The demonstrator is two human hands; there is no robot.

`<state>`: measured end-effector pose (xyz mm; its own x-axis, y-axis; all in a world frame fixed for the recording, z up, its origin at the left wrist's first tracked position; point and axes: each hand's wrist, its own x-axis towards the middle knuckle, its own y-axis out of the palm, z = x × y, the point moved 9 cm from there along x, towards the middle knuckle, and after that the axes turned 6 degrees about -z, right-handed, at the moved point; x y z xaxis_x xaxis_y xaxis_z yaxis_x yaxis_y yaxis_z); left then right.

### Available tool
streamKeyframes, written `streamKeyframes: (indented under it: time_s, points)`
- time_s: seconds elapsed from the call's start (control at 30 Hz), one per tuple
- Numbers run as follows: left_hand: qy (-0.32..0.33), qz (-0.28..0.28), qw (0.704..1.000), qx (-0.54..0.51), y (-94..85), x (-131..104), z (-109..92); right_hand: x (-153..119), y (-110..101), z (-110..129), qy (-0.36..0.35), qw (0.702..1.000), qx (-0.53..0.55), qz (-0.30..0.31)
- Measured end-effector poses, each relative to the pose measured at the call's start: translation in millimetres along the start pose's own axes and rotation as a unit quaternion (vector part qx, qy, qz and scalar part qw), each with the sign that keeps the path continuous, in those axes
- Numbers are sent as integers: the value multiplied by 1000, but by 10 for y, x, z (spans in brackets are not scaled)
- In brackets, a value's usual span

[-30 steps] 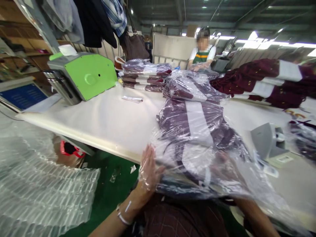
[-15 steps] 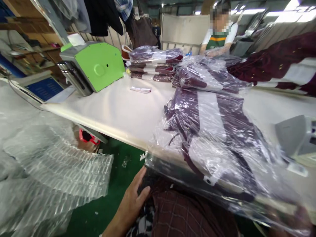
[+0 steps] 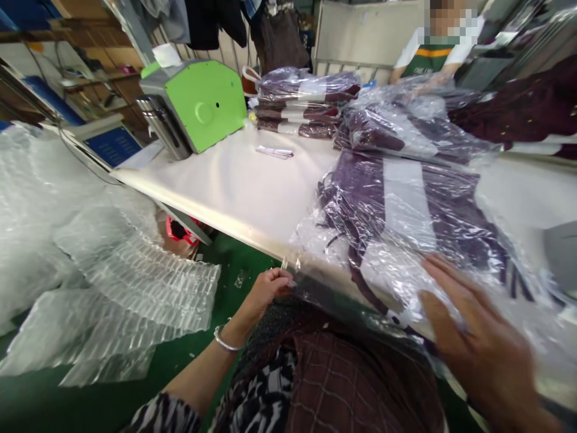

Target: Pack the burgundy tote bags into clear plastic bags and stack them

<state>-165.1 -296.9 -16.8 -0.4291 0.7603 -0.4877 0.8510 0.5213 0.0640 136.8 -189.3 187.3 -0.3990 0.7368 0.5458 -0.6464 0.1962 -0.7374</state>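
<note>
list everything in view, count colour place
bagged garment: one, purple, table front
bagged heap: one, purple, behind it
bagged stack: one, maroon, table back
pile: one, maroon, far right
machine: one, green, table left
paper: one, white, mid-table
table: one, white, centre
panel: one, blue, left
film heap: one, clear, floor left
clothes: several, mixed, hung behind
person: one, green apron, far side
left hand: one, bare, pinching bag
right hand: one, bare, over bag
</note>
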Motion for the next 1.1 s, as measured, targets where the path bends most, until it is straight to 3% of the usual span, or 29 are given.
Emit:
streamKeyframes:
  time_s: [0.03, 0.1, 0.2, 0.27, 0.43, 0.53, 0.63, 0.77, 0.83, 0.93, 1.0, 1.1]
  points:
    - [-9, -6, 1000, 3, -48, -22, 52, 157, 261, 241, -74, 997, 16, 18]
    - [-22, -12, 1000, 11, -196, -93, 169, 355, 836, 467, -148, 986, -5, 78]
    - [-32, -42, 998, 23, -468, -221, 291, 395, 1478, 371, -176, 971, -56, 154]
    - [-35, -54, 998, -11, -534, -279, 298, 333, 1656, 223, -181, 963, -73, 184]
    - [0, 21, 994, -104, -186, -173, 115, 361, 1586, 200, -183, 960, -74, 199]
    - [7, 31, 999, -28, -62, -105, 100, 438, 1535, 336, -174, 967, -59, 177]
    - [48, 21, 997, 58, -123, -175, -27, 423, 1641, 360, -166, 965, -50, 197]
    - [149, 79, 978, 124, -140, -365, -464, 471, 1737, 237, -127, 960, -11, 251]
    - [176, 130, 967, 128, -65, -428, -666, 583, 1674, 195, -102, 967, 13, 235]
    - [213, 198, 949, 121, 100, -482, -940, 699, 1654, 189, -95, 971, 12, 217]
    - [227, 225, 942, 103, 229, -490, -1135, 708, 1732, 203, -96, 965, 26, 243]
    - [236, 248, 938, 61, 565, -447, -1525, 770, 1718, 140, -24, 949, 156, 274]
